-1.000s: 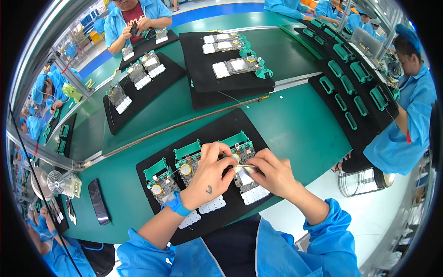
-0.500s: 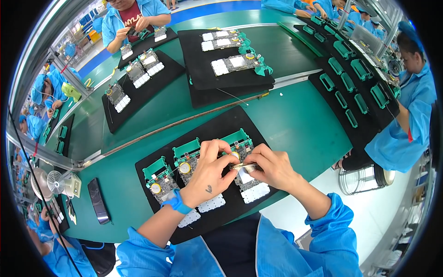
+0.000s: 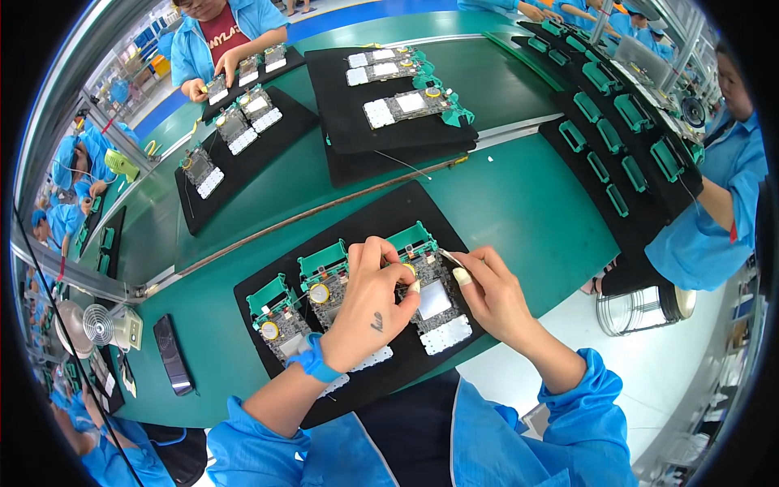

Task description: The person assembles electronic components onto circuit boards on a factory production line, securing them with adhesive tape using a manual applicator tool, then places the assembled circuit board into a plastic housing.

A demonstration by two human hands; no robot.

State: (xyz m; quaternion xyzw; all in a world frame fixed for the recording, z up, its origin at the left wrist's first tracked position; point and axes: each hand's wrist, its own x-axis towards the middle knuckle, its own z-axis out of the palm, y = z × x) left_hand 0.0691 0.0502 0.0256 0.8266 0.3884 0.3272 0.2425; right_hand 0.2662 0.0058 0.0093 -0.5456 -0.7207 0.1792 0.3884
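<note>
Three circuit boards, each with a green plastic holder at its far end, lie on a black mat. My left hand covers much of the middle board. Its fingers are curled together by the round yellow-edged part of the right board; what they pinch is hidden. My right hand is closed on a thin silvery tool, seemingly tweezers, its tip near the right board's green holder. Pale covers sit on some fingertips. The left board lies beside my left wrist, untouched.
A phone and a small fan are at the left of the green table. Beyond a rail, more boards lie on black mats. Several green holders stand on a mat at right, near a co-worker.
My right hand has drawn away from my left, and its tool now points at the holder end. The right board's silver square shows more. Across the table, a co-worker has lowered a board.
</note>
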